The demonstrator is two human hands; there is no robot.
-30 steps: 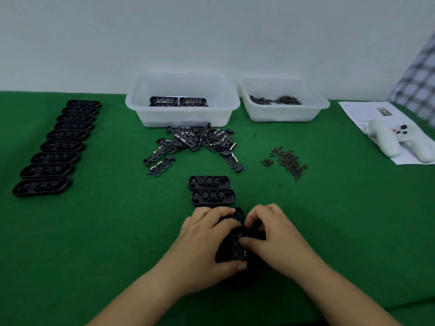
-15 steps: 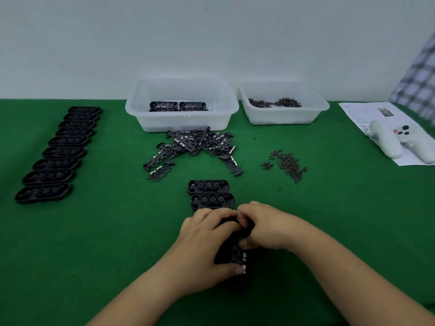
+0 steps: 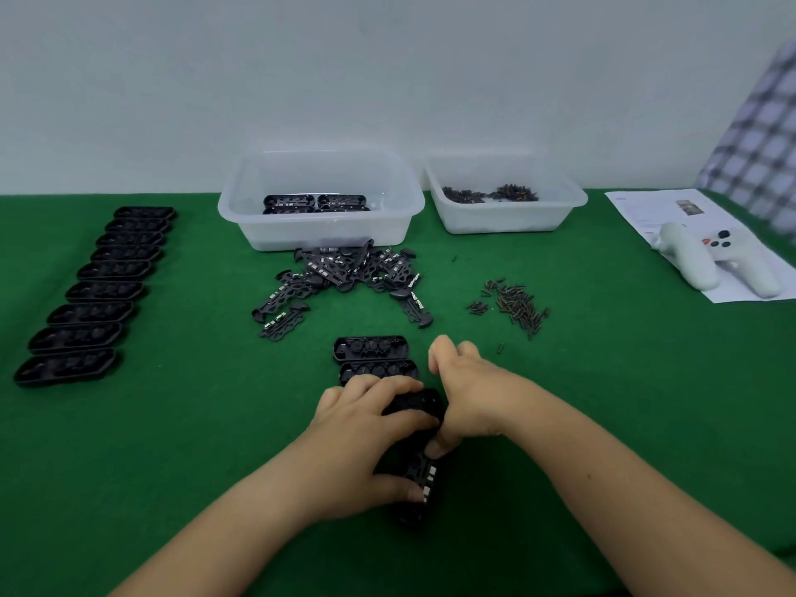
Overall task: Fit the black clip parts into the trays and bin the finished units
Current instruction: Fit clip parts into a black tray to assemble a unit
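At the near centre of the green table (image 3: 150, 467), the left hand (image 3: 357, 441) curls round a black tray (image 3: 415, 467) with a clip part seated in it, thumb at its near end. The right hand (image 3: 465, 398) presses its thumb on the same tray, the other fingers curled loosely above. Just beyond lie two more trays (image 3: 372, 357), then the pile of loose clip parts (image 3: 344, 277). Farther off stands a clear bin (image 3: 321, 200) holding finished units; right of it, a second bin (image 3: 504, 196) of screws. A row of trays (image 3: 94, 290) lines the left side.
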